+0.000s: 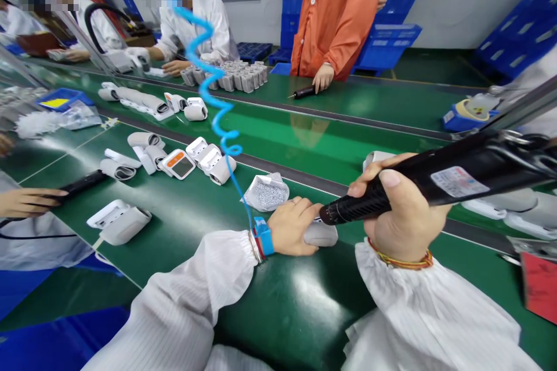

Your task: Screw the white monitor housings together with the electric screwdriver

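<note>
My right hand (402, 214) is wrapped around a black electric screwdriver (439, 182) that slants down to the left, its tip over a small white device (321, 235) on the green bench. My left hand (292, 226) holds that white device down, fingers curled over its left end. A blue wrist strap (263, 236) with a coiled blue cord (215, 98) is on my left wrist. A small open bag of tiny screws (266, 192) lies just beyond my left hand.
White blood-pressure-monitor-like units (183, 163) and rolled cuffs (117, 169) lie along the green conveyor (278, 133). A co-worker's hand (26, 202) at left holds a black tool. Across the belt, seated persons in white, one standing in an orange coat (339, 6). Blue crates (391, 40) behind.
</note>
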`<move>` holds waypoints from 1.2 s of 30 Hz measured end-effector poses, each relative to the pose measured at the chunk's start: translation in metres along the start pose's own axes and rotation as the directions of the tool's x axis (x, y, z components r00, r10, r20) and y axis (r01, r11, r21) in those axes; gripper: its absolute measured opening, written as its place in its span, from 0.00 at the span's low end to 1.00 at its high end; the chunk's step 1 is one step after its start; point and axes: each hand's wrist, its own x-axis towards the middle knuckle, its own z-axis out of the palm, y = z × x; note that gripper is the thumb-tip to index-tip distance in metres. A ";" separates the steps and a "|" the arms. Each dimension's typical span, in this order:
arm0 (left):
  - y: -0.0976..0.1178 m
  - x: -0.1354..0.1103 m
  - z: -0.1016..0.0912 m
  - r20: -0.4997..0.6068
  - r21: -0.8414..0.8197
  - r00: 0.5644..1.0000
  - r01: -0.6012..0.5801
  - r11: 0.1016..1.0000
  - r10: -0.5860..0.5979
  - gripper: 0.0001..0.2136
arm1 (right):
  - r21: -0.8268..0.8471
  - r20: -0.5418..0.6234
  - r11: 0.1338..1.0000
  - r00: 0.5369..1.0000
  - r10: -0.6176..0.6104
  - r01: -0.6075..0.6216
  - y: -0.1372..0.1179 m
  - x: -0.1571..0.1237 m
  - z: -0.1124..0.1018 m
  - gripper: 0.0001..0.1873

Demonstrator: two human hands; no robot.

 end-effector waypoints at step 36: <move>-0.047 0.081 -0.014 0.082 -0.706 0.801 0.467 0.533 -0.593 0.38 | -0.244 -0.397 0.901 0.884 0.245 -0.359 0.060 0.058 -0.064 0.14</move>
